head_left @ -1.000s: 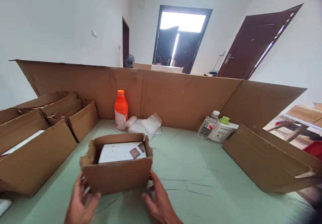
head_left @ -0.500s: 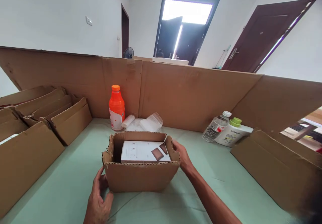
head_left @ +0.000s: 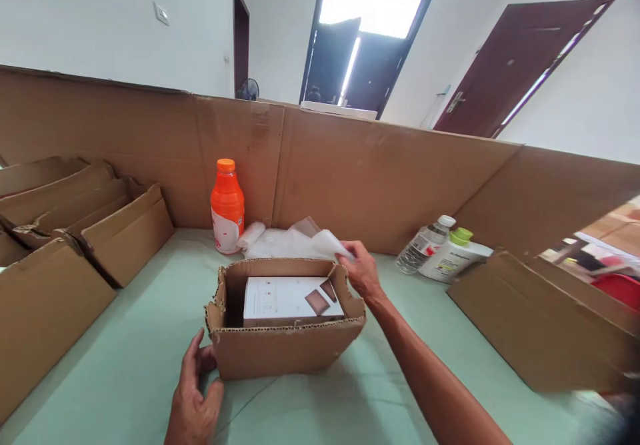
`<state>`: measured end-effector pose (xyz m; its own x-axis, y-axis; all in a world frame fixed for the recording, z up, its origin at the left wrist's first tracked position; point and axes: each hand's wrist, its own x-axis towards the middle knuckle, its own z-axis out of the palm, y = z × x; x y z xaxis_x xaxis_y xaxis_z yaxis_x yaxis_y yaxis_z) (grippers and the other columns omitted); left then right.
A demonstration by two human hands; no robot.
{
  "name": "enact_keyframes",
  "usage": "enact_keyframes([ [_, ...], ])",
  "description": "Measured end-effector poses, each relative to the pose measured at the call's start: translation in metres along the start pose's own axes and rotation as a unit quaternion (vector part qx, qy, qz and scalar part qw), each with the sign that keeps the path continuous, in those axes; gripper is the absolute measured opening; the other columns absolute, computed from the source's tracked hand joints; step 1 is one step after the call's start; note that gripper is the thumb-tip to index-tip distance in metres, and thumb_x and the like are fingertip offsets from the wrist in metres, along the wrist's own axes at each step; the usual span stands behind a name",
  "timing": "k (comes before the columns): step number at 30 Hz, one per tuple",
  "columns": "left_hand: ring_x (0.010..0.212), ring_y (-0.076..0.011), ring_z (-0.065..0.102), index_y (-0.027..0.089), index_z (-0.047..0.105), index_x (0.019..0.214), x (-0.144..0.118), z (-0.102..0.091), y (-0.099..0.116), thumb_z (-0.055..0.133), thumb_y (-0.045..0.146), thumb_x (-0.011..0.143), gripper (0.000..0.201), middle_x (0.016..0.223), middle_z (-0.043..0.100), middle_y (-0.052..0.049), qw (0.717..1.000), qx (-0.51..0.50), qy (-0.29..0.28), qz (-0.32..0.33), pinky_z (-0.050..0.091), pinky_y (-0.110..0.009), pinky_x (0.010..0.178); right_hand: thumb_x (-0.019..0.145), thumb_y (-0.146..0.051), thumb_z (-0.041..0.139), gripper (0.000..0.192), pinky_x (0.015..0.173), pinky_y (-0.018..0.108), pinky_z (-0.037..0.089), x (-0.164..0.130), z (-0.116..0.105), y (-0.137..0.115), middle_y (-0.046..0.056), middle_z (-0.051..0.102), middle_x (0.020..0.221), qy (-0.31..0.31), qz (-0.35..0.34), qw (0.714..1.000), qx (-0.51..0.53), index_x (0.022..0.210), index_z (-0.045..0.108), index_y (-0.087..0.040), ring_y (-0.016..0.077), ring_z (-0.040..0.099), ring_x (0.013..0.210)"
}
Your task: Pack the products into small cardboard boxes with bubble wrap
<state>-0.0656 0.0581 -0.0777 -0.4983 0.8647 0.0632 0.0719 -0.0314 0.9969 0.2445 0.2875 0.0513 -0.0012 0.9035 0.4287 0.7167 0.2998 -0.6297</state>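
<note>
In the head view an open cardboard box (head_left: 285, 352) stands on the green cloth, with a white printed box (head_left: 280, 295) lying inside it. My left hand (head_left: 194, 388) rests at the box's left front corner, its fingers and thumb apart. Behind the box's right end, my right hand (head_left: 361, 268) pinches the edge of a translucent bubble-wrap sheet (head_left: 327, 244). The rest of the sheet spreads behind the box, by an orange bottle (head_left: 227, 205) that stands upright.
A clear water bottle (head_left: 425, 245) leans against a white bottle with a green cap (head_left: 455, 258) at the right. Cardboard boxes (head_left: 55, 298) crowd the left side, and another box (head_left: 540, 325) sits at the right. A cardboard wall (head_left: 380, 178) runs along the back.
My right hand has left the box's right end, moved up and back, and taken hold of the bubble wrap, lifting its edge. My left hand has stayed beside the box.
</note>
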Motion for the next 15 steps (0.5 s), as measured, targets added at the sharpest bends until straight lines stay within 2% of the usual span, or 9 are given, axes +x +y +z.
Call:
enact_keyframes([
  [2,0.105,-0.0247,0.067,0.019,0.035,0.150,0.001,-0.002,0.003,0.065,0.030,0.074,0.083,0.115,0.066,-0.011,1.000,-0.009,-0.015,-0.026,0.051,-0.039,0.096,0.081,-0.036,0.054,0.022,0.102,0.049,0.043,-0.036,-0.043,0.008,0.012,0.067,0.128,0.013,0.001,1.000,-0.017,0.097,0.058,-0.022,0.0300,0.062,0.115],
  [4,0.105,-0.0235,0.065,0.021,0.034,0.151,0.001,-0.005,0.009,0.065,0.029,0.073,0.084,0.116,0.064,-0.009,0.999,-0.013,-0.018,-0.043,0.050,-0.039,0.096,0.075,-0.038,0.061,0.023,0.104,0.051,0.042,-0.084,-0.078,0.013,0.012,0.068,0.126,-0.012,0.009,0.999,-0.028,0.091,0.060,-0.023,0.0325,0.061,0.117],
  [7,0.103,-0.0205,0.062,0.026,0.033,0.151,0.001,-0.007,0.021,0.066,0.026,0.073,0.085,0.114,0.061,-0.005,0.999,-0.017,-0.017,-0.046,0.048,-0.038,0.098,0.068,-0.043,0.074,0.033,0.098,0.046,0.048,-0.159,-0.112,0.009,0.008,0.073,0.117,-0.132,0.034,0.991,-0.011,0.095,0.068,-0.024,0.0319,0.065,0.112],
  [9,0.100,-0.0189,0.061,0.027,0.032,0.151,0.000,-0.008,0.030,0.068,0.026,0.072,0.087,0.111,0.060,-0.003,0.999,-0.022,-0.015,-0.047,0.046,-0.038,0.098,0.077,-0.048,0.070,0.035,0.100,0.045,0.048,-0.196,-0.126,0.003,0.007,0.073,0.119,-0.177,0.066,0.982,0.022,0.104,0.071,-0.026,0.0304,0.064,0.116],
  [11,0.099,-0.0183,0.061,0.028,0.032,0.151,-0.003,-0.008,0.039,0.069,0.027,0.070,0.089,0.109,0.060,-0.002,0.998,-0.027,-0.020,-0.049,0.046,-0.037,0.097,0.088,-0.051,0.058,0.033,0.102,0.045,0.046,-0.214,-0.133,0.000,0.007,0.072,0.118,-0.152,0.102,0.982,0.045,0.105,0.071,-0.026,0.0289,0.063,0.117],
  [13,0.100,-0.0186,0.061,0.029,0.032,0.151,-0.008,-0.009,0.045,0.069,0.029,0.068,0.091,0.110,0.060,-0.002,0.998,-0.023,-0.029,-0.056,0.046,-0.037,0.096,0.091,-0.052,0.052,0.035,0.100,0.046,0.048,-0.218,-0.133,-0.001,0.008,0.072,0.115,-0.107,0.128,0.985,0.043,0.102,0.071,-0.025,0.0287,0.064,0.113],
  [15,0.101,-0.0201,0.061,0.028,0.030,0.152,-0.014,-0.011,0.049,0.070,0.032,0.066,0.095,0.110,0.060,-0.003,0.997,-0.013,-0.029,-0.064,0.046,-0.038,0.096,0.090,-0.053,0.051,0.040,0.098,0.049,0.049,-0.215,-0.125,-0.001,0.010,0.070,0.123,-0.098,0.142,0.985,0.030,0.110,0.070,-0.024,0.0307,0.062,0.117],
])
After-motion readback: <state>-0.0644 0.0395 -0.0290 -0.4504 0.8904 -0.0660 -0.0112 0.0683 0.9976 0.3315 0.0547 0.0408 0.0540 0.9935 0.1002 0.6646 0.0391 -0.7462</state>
